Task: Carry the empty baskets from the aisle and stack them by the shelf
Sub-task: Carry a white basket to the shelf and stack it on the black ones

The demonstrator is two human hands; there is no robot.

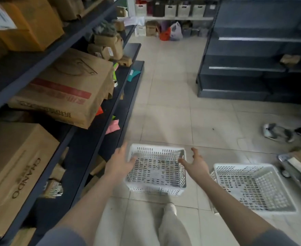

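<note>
Dark shelving (85, 110) along left, loaded with cardboard boxes (61, 89). Tiled floor (167, 112) down the aisle. Two white perforated baskets, empty, on the floor: right basket (252, 187) apart at right; near basket (156, 169) straight ahead. Left hand (118, 165) spread wide at its left rim, right hand (196, 163) spread wide at its right rim; contact unclear.

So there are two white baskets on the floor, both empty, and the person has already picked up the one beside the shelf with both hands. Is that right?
Not quite. The head view shows the basket by the shelf on the tiled floor, not picked up. The left hand and right hand are open at its two sides, gripping nothing. The rest holds: the second basket is white and empty too.
</note>
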